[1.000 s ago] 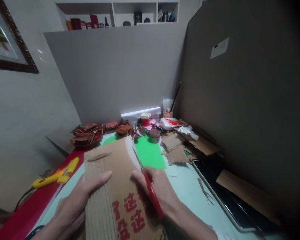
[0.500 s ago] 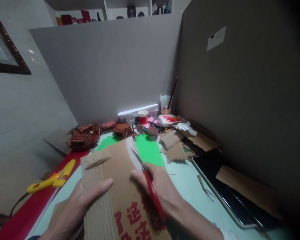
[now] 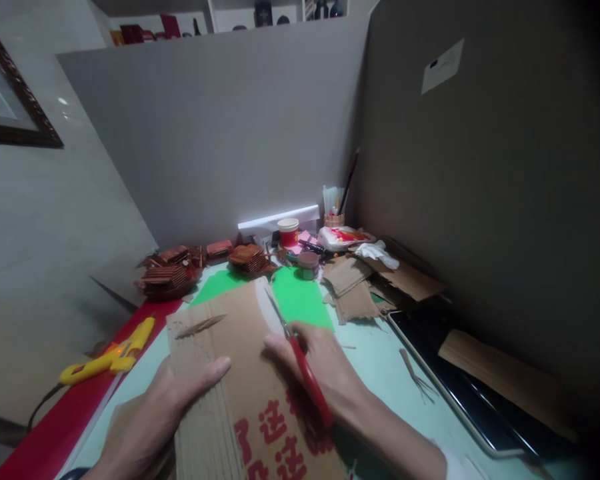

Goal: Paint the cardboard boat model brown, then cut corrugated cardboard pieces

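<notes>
A brown cardboard sheet (image 3: pixel 253 360) with red printed characters stands tilted in front of me. One strip along its left side is stripped to bare ridges, and a torn paper scrap (image 3: pixel 200 326) clings near the top. My left hand (image 3: pixel 180 407) grips the left edge, thumb across the front and fingers hidden behind. At the right edge, my right hand (image 3: pixel 325 367) is closed around red-handled scissors (image 3: pixel 310 383), its thumb resting on the cardboard. The scissors' blades point up and left over the pale right margin of the sheet; whether they touch it I cannot tell.
A yellow glue gun (image 3: pixel 113 357) lies left on a red strip. Reddish-brown stacked pieces (image 3: pixel 167 277), a red-white cup (image 3: pixel 288 232) and a brown jar (image 3: pixel 308 265) stand behind green paper (image 3: pixel 303 300). Cardboard scraps (image 3: pixel 355 293) and a dark tablet-like panel (image 3: pixel 445 373) lie right.
My view has shifted slightly, so most things sit a little further right. Both hands keep their hold on the cardboard and scissors, with hardly any movement between them.
</notes>
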Available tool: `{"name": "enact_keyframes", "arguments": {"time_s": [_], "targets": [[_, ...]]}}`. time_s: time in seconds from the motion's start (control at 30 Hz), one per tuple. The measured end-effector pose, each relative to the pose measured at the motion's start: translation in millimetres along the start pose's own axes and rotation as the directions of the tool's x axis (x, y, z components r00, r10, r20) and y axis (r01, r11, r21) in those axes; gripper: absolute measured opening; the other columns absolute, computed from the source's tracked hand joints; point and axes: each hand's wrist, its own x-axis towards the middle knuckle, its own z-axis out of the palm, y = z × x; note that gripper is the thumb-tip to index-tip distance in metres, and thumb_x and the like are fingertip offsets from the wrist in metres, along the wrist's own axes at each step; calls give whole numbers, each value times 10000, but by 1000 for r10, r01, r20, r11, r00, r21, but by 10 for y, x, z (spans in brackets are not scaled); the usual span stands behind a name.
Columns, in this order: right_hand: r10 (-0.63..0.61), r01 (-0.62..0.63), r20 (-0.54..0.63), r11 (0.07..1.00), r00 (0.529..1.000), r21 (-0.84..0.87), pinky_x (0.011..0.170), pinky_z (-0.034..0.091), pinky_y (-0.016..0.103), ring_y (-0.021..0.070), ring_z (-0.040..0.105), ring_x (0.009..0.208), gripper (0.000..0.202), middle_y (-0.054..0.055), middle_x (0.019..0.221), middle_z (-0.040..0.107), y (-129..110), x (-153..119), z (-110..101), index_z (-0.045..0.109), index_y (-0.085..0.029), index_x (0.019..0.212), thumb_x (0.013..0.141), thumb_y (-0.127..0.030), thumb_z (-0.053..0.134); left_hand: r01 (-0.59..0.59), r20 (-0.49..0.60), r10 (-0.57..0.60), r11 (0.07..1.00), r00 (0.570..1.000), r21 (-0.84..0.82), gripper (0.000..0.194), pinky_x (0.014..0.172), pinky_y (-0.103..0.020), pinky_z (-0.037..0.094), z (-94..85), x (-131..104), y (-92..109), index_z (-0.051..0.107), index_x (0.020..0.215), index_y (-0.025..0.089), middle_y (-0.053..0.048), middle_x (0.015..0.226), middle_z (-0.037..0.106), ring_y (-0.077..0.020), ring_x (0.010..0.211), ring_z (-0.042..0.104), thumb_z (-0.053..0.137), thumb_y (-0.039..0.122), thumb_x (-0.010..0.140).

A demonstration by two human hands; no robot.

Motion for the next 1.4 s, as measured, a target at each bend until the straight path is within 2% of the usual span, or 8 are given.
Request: {"name": "enact_keyframes", "arguments": {"time_s": [0.1,0.17,0.5,0.67,0.83,0.97,1.2,1.4], "targets": [[-20,20,0,999,1000,-25,587,332,281,160,503,661,506,37,746,614,-55,-14,-74,565,-186,803,868,-686,521,-30,9,30,998,1000,50,811,1014,-578,492,13,-18,25,535,1411,228,-155,1221,711,-411,1214,598,852,309,670],[-32,32,0,999,999,-35,601,331,283,162,496,676,498,30,753,607,-81,-24,-97,536,-195,786,875,-684,509,-38,34,35,996,999,76,805,1027,-577,483,11,-18,38,545,1403,237,-151,1225,709,-411,1230,587,855,316,664],[-58,59,-47,998,997,24,553,250,266,101,301,581,541,-50,576,332,94,51,96,365,-188,578,946,-575,452,-36,37,34,998,999,59,830,1003,-570,498,52,31,13,526,1412,223,-166,1260,689,-402,1165,634,850,373,663],[-32,32,-35,999,999,-10,533,264,269,107,355,561,521,-32,575,426,56,74,55,434,-187,603,916,-600,494,-18,58,12,995,998,102,890,1024,-533,497,45,39,23,444,1467,239,-157,1230,706,-379,1144,653,845,380,685],[-51,48,-55,997,997,-53,563,310,280,135,432,612,496,7,658,546,-20,55,-79,458,-197,671,907,-632,493,-42,93,29,989,995,144,794,1042,-511,489,61,-15,6,538,1400,244,-141,1180,731,-382,1120,666,842,394,682],[-64,61,-50,996,997,-59,554,301,282,131,407,597,508,1,648,531,-18,51,-106,442,-204,668,896,-655,496,-40,113,26,992,993,122,774,1036,-490,498,80,-40,0,553,1387,236,-143,1199,723,-379,1133,660,839,386,684],[-44,40,-70,997,997,-59,552,244,281,113,342,569,537,-30,565,410,105,81,41,392,-198,576,946,-583,440,-3,66,-3,996,998,93,838,1007,-497,518,109,-22,2,511,1423,246,-145,1212,717,-381,1119,667,859,342,666],[-44,38,-65,996,997,-86,534,257,274,117,371,559,540,-15,569,483,89,109,-15,446,-196,592,905,-632,507,78,31,-80,995,996,67,931,949,-515,555,116,-60,21,449,1463,275,-134,1097,760,-390,1047,698,879,333,640]]}}
